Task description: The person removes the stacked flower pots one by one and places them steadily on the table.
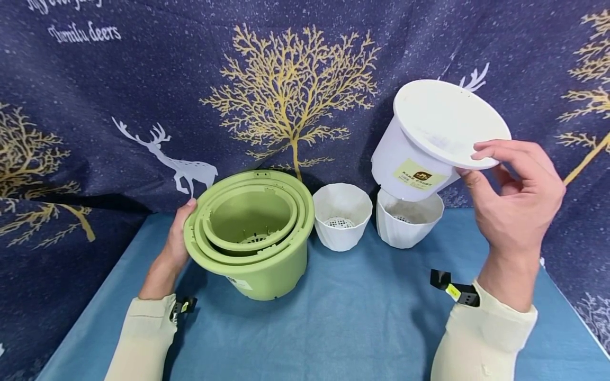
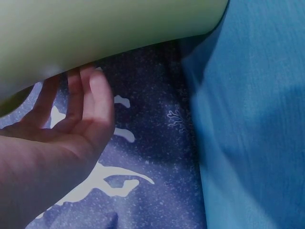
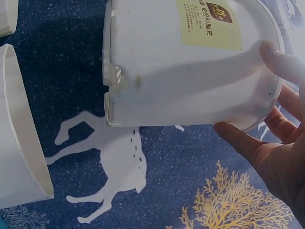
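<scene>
This looks like a little indoor corner, made from a worktop (image 1: pixel 352 323) and a big dark blue cloth (image 1: pixel 167 32). The pictures don't tell if it is in a home, a shop or a workshop. The cloth hangs behind the worktop like a curtain and covers the sides too, so it hides the room. It has gold trees (image 1: pixel 295 153), white deer (image 1: pixel 193 170) and white words (image 1: pixel 86 33) on it. The worktop is plain blue. Green pots (image 1: pixel 281 264) and white pots (image 1: pixel 340 235) make it a bit like a garden shop, but that isn't sure.
</scene>
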The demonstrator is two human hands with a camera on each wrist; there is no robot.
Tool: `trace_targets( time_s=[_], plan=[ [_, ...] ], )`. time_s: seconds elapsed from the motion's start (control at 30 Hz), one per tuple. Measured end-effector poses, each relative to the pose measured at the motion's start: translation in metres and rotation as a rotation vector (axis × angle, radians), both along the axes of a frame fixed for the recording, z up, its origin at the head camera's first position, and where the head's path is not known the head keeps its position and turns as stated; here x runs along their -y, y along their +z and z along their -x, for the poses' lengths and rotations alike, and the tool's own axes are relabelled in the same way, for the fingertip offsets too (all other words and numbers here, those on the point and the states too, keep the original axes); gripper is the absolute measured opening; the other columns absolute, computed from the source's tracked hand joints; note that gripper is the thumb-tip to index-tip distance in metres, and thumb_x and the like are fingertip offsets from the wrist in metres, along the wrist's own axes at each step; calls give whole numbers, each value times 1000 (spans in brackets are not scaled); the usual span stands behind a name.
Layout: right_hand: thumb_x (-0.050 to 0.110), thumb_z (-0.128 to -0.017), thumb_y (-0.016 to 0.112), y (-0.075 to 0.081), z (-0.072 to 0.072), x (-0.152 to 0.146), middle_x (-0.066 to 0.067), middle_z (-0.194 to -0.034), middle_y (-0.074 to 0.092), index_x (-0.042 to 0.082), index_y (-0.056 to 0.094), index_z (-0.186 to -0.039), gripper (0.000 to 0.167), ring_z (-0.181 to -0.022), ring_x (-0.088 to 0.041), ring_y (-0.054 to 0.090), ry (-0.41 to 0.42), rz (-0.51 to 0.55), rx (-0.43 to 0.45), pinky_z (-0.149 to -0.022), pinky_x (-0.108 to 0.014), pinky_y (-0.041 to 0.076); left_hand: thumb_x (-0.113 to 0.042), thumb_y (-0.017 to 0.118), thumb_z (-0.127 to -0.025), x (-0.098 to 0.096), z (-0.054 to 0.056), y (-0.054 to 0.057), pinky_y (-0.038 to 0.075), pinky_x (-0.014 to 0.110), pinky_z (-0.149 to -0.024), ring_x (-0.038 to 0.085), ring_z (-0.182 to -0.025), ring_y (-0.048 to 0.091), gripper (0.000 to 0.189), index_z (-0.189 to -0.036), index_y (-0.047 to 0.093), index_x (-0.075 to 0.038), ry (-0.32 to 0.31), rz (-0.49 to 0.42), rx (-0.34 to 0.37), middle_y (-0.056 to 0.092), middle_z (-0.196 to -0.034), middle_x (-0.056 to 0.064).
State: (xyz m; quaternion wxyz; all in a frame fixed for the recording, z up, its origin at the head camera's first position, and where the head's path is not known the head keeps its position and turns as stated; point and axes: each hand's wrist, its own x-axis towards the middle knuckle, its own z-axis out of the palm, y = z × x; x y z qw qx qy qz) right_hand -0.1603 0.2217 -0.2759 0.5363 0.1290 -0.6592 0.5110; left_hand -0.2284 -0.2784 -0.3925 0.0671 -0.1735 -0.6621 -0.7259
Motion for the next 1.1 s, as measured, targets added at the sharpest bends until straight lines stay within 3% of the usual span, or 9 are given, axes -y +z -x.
trace_targets(
  time_s=[0.43, 0.63, 0.87, 1.1],
  plan=[
    [-3, -80, 87, 0, -3, -6, -6, -102, 77, -20, 73, -94, 26, -99, -18, 68, -32, 10, 39, -71, -10, 50, -35, 31, -117, 1, 1, -1, 56, 21, -64, 7, -60, 69, 52, -97, 73, -14, 7, 19, -19, 74, -73, 0],
    [-2, -80, 88, -3, -2, -12, -4, -102, 77, -19, 74, -96, 27, -98, -15, 67, -57, 10, 48, -67, -9, 47, -35, 30, -117, 1, 1, -1, 57, 21, -68, 7, -64, 70, 51, -101, 74, -14, -3, 13, -18, 75, -77, -1],
    [0, -80, 89, -4, -3, -16, -1, -103, 76, -18, 75, -98, 29, -103, -17, 67, -84, 4, 69, -83, -12, 55, -37, 31, -117, 0, 0, -1, 57, 21, -68, 7, -65, 70, 51, -101, 73, -14, -2, 8, -5, 75, -78, -1],
    [0, -80, 89, -4, -4, -18, 0, -102, 75, -18, 75, -97, 28, -104, -17, 67, -104, 9, 79, -88, -16, 56, -38, 31, -117, 0, -1, 0, 57, 21, -69, 7, -66, 71, 50, -102, 73, -15, -4, 4, 10, 75, -79, -1]
  ],
)
